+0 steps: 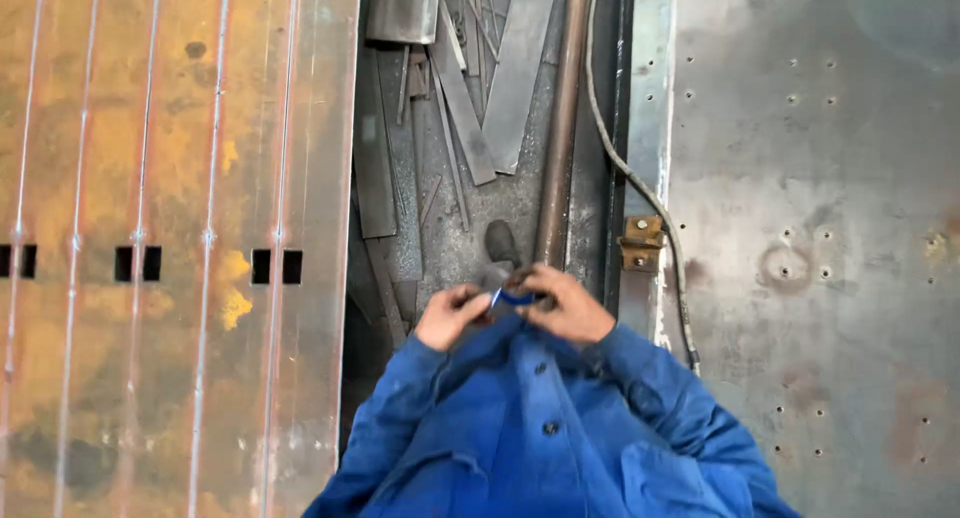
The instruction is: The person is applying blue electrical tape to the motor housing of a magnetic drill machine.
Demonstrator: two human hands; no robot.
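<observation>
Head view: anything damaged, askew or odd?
Rust patches blotch the cut steel sheet on the left. Offcut strips lie crisscrossed in the floor gap. Both hands pinch a small blue item at chest level; nothing looks spilled.

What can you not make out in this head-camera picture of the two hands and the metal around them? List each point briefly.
- Small blue object, head view: mostly covered by the left hand and right hand; its kind is unclear.
- Grip of the fingers: too small and blurred.
- Rusty cut sheet: cut off by the left edge.
- Cable: lower end hidden behind the blue sleeve.
</observation>
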